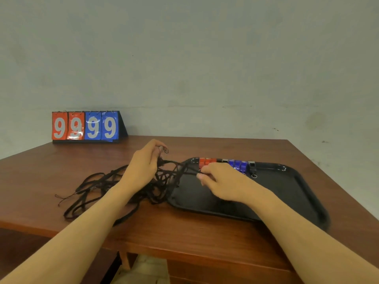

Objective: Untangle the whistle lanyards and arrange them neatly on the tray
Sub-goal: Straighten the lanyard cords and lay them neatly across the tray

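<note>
A tangle of black lanyard cords (98,187) sprawls over the wooden table, left of a black tray (287,181), and spills onto the tray's left rim. Along the tray's far edge stands a row of whistles: red ones (206,161), blue ones (238,165) and a black one (252,168) with a metal ring. My left hand (143,167) pinches a strand of the tangle and lifts it above the table. My right hand (219,181), over the tray just in front of the red whistles, pinches a cord end near a ring.
A flip scoreboard (85,127) reading 9 9 9 9 in red and blue stands at the table's back left, against a grey wall. The table's front edge runs close below my forearms.
</note>
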`<state>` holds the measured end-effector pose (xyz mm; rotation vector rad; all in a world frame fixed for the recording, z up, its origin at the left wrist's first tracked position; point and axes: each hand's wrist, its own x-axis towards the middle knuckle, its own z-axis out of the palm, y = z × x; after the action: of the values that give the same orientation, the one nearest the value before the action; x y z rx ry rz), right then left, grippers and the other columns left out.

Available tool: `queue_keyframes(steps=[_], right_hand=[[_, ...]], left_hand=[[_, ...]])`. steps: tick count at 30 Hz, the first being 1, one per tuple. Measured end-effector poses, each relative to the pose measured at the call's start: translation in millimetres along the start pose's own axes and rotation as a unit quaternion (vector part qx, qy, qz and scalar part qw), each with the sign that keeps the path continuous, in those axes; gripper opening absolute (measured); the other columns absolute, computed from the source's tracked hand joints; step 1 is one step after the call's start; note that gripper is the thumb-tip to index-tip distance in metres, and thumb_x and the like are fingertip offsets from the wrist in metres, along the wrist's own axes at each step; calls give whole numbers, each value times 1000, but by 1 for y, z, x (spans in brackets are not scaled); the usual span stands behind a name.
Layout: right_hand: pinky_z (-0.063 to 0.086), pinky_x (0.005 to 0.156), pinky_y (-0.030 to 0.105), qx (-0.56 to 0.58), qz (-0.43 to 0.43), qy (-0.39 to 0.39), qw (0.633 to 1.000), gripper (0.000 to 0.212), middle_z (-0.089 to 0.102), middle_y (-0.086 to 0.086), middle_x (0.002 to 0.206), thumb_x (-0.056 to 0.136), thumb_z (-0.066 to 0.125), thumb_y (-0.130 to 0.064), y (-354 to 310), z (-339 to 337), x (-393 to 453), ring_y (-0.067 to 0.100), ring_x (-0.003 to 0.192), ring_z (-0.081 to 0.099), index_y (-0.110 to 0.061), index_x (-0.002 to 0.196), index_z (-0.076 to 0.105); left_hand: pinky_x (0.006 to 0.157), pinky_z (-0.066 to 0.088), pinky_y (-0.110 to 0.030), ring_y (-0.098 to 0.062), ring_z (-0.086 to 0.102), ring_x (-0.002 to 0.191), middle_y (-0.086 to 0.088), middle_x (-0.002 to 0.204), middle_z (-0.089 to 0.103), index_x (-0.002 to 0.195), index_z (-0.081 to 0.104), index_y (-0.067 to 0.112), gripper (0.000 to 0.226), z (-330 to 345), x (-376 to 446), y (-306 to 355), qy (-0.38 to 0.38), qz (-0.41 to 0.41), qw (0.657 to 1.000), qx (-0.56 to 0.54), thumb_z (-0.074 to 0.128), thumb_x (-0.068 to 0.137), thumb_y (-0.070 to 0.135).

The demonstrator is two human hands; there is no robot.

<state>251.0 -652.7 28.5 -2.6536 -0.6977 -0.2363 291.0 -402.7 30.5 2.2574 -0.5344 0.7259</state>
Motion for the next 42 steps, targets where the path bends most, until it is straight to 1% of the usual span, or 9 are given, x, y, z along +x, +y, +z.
queue_keyframes(steps=[5,9,12,16,23,27,32,37,42], right_hand=[[39,70,28,36,48,109,992,37,58,2,86,108,30,-33,4,-15,-3,13,77,55,-16,88,56],[48,61,33,58,85,200,974,28,62,2,79,108,27,-33,9,-22,-3,16,70,61,-29,93,50],[52,65,38,130,119,261,949,36,63,8,75,108,29,-35,9,-25,-3,24,67,65,-28,80,50],[39,50,21,159,157,319,921,41,51,3,66,108,29,-34,12,-30,-4,9,52,45,-12,86,56],[37,43,9,214,158,318,910,39,52,3,68,108,28,-33,10,-33,-5,7,51,45,-15,93,59],[35,45,18,280,169,353,877,35,45,-2,64,107,31,-33,12,-36,-4,2,45,37,-17,90,58],[32,43,18,322,197,400,835,32,42,-6,61,104,32,-30,19,-46,-7,3,45,34,-20,87,57],[33,51,27,348,221,433,802,34,45,-5,63,104,33,-34,22,-50,-9,8,51,38,-22,81,54],[36,53,23,349,216,392,823,36,48,-5,66,106,34,-35,21,-48,-9,8,56,42,-22,84,59]], left_hand=[[60,41,-14,-6,60,68,1,81,64,108,54,24,18,6,-16,-23,1,-97,995,-7,35,109,23],[65,44,-25,-16,60,71,-5,83,63,103,53,23,21,6,-12,-37,11,-165,985,-39,33,109,25],[63,38,-21,-7,54,74,-2,92,63,108,59,17,26,7,-10,-40,50,-193,979,-30,34,109,24],[62,35,-17,-7,57,80,-2,95,63,106,62,11,33,3,-9,-47,114,-239,964,-23,33,109,26],[53,38,-30,-14,58,63,-1,72,61,92,57,20,32,5,-12,-46,97,-212,957,171,33,107,36],[59,42,-35,-17,54,61,-1,72,57,98,57,17,34,6,-12,-47,53,-244,938,239,31,108,37],[64,46,-41,-27,58,70,-6,77,56,104,57,15,21,5,-13,-42,8,-272,912,308,42,106,28],[72,55,-44,-29,62,74,-7,81,62,99,62,14,28,3,-14,-47,11,-288,909,301,42,105,33],[78,48,-46,-24,48,83,-5,86,53,96,69,11,36,2,-17,-49,57,-210,917,335,42,105,33]])
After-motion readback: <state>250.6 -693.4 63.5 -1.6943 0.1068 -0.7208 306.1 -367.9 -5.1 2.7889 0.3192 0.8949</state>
